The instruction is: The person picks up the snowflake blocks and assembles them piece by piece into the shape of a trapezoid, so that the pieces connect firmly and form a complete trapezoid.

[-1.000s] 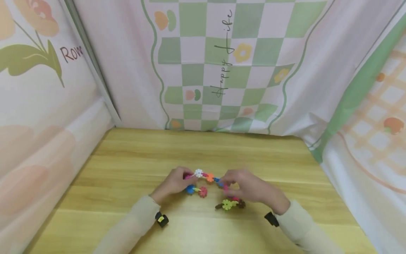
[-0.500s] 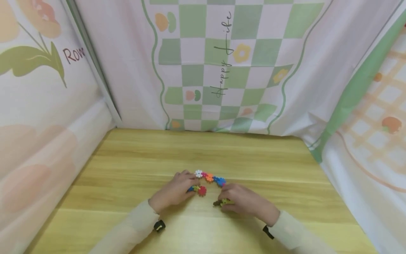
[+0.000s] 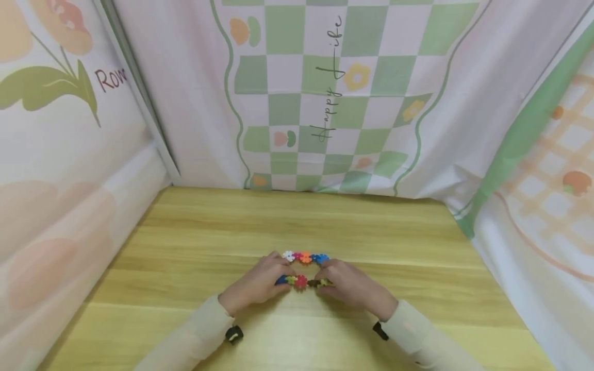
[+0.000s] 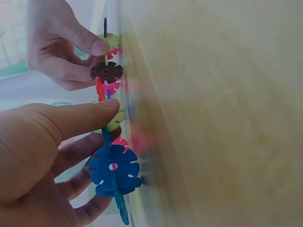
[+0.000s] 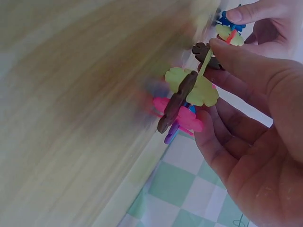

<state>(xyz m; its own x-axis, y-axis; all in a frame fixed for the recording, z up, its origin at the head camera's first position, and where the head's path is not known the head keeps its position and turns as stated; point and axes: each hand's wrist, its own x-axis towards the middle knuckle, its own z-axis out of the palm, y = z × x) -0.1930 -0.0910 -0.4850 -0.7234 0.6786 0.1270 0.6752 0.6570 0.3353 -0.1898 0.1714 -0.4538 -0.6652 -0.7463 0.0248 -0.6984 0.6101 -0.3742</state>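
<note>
A chain of flower-shaped interlocking plastic discs lies between the hands, bent into a flat loop. Along its far side run a white disc (image 3: 289,256), an orange disc (image 3: 305,257) and a blue disc (image 3: 322,258). At the near side a red disc (image 3: 300,282) meets a brown disc (image 3: 314,283); I cannot tell whether they are slotted together. My left hand (image 3: 260,278) pinches a yellow-green disc (image 4: 116,120) by the red end. With thumb and fingers my right hand (image 3: 356,288) pinches the chain by the brown disc (image 5: 204,53). Both hands hide the loop's sides.
The wooden table (image 3: 297,221) extends around the hands. Behind it hangs a green-and-white checked curtain (image 3: 283,72), with printed cloth on both sides. A black strap piece (image 3: 234,334) sits at the left cuff, another dark one (image 3: 380,331) at the right.
My right hand has moved left and turned, taking the brown end with it up to the red disc. My left hand has closed in around its end. The chain's gap has narrowed.
</note>
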